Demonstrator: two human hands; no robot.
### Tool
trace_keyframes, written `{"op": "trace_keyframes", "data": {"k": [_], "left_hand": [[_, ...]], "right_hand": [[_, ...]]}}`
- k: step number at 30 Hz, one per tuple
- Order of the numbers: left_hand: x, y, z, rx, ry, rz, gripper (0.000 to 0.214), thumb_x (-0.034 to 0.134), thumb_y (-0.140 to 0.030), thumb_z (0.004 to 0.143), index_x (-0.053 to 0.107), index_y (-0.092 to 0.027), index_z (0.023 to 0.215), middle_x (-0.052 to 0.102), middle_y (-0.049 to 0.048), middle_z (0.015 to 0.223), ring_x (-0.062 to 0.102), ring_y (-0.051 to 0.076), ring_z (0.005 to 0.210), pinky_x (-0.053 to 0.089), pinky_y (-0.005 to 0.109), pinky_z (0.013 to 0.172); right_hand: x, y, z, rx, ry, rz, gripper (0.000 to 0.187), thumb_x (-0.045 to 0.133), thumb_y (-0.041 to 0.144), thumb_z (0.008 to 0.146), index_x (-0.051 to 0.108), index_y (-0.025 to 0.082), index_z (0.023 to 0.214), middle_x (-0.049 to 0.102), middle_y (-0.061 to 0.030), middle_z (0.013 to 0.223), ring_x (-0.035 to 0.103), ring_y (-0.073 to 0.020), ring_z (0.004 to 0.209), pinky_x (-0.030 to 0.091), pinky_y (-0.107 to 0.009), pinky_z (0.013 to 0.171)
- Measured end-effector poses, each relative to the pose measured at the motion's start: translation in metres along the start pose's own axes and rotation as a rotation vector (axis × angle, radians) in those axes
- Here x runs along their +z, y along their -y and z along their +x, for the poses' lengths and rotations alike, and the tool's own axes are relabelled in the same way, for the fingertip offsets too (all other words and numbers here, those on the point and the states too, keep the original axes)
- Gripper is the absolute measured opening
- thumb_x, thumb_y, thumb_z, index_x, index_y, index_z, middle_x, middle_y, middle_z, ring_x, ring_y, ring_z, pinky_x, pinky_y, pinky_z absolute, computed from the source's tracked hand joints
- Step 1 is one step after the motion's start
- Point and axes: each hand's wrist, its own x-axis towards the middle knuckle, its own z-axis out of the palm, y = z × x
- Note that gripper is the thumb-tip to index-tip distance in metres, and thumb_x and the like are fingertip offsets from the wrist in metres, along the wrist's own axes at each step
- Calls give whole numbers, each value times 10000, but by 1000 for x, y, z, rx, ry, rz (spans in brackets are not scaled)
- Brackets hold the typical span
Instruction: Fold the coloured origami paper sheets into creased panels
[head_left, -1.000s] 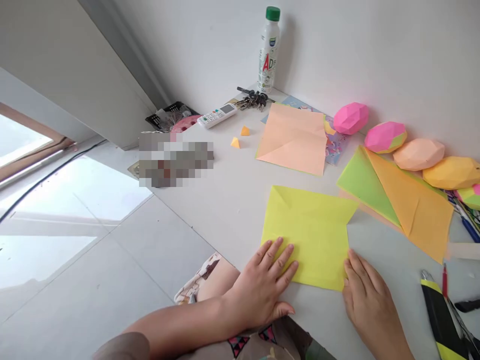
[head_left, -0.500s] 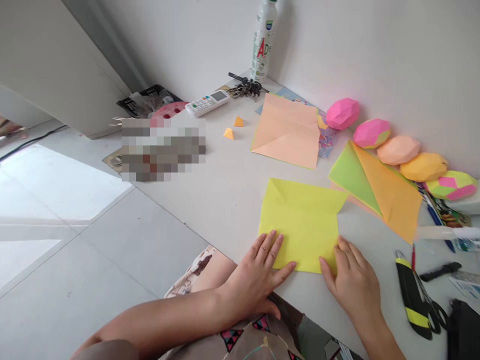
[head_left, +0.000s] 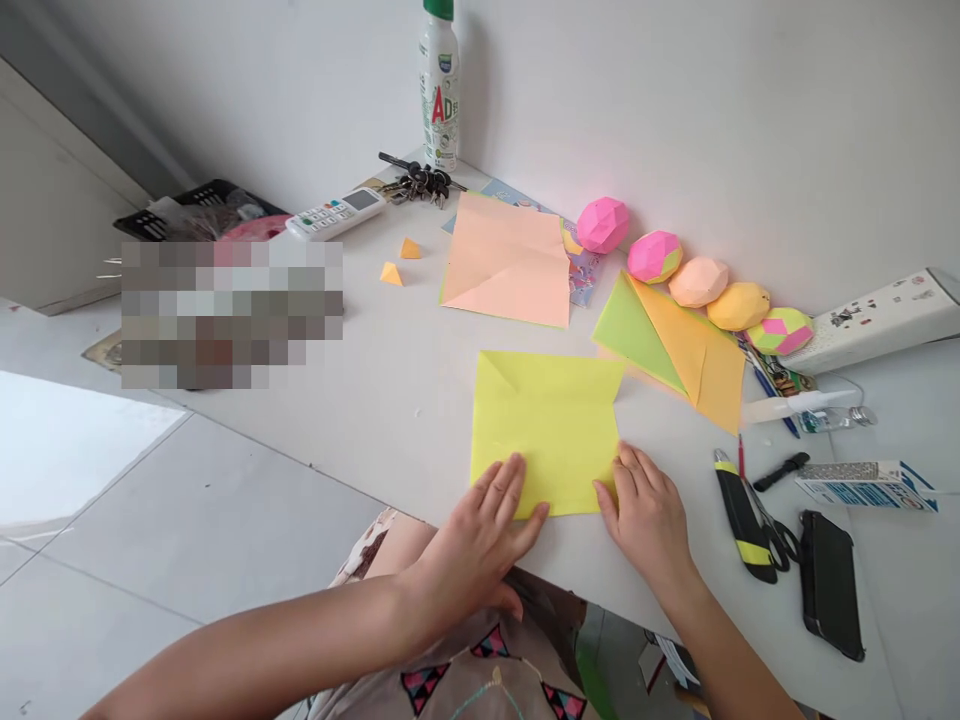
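In front of me on the white table lies a yellow sheet of paper, with fold lines across its upper part. My left hand rests on its lower left corner, fingers stretched out flat. My right hand lies at the lower right corner, its fingertips along the right edge and the thumb on the near edge, fingers apart. Beyond the sheet is a peach paper square. To the right sit a green sheet and an orange sheet, partly overlapping, both creased.
Several faceted paper shapes line the wall side. A utility knife, scissors and a black phone lie at right. Two small orange paper pieces, a remote, keys and a spray bottle stand farther back.
The view has turned right, so everything sits farther left and more of the right side of the table shows. Both hands stay on the yellow sheet, almost unchanged.
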Motion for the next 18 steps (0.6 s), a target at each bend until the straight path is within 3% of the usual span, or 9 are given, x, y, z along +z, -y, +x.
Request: {"op": "trace_keyframes", "data": {"k": [3,6,9,11,13,18], "left_hand": [[-1,2,12,133,-58,12,918,461,-848,681,605,-86,1171,485,231,1363,241,387,1398,274,471,1099],[4,10,27,159,-151,-90,710,409,-798,770,640,-141,908,608,166,1123,375,405,1312,302,515,1073],[9,17,37,72,-193,-150,271,499,-411,923,588,-168,844,597,73,958,470,333,1236,280,502,1103],[10,17,38,17,-187,-141,81,496,-174,895,575,-163,880,582,60,972,468,300,1239,256,485,1127],[10,14,37,-48,-183,-135,104,479,-134,877,575,-153,912,579,74,1017,444,316,1261,247,517,1125],[7,8,35,-283,-148,-106,384,376,-354,954,565,-110,1182,556,147,1241,365,384,1322,237,610,1083]], "right_hand": [[2,-5,-2,-19,-11,12,243,440,231,944,631,99,1016,641,-180,1191,572,-292,1113,466,-402,858],[4,-8,-2,-46,-31,-7,240,419,200,944,635,118,1011,651,-163,1180,578,-278,1102,469,-392,846],[5,-10,-2,-63,-36,-22,231,422,183,935,636,112,986,654,-168,1175,584,-277,1091,471,-385,830],[5,-11,-2,-68,-37,-31,222,429,172,928,635,103,973,654,-175,1174,586,-276,1089,473,-379,830],[5,-11,-2,-72,-44,-39,216,432,161,922,634,99,967,657,-177,1167,589,-275,1086,475,-372,827],[5,-11,-1,-79,-49,-46,211,439,157,918,629,82,973,661,-179,1158,592,-279,1080,475,-370,830]]}}
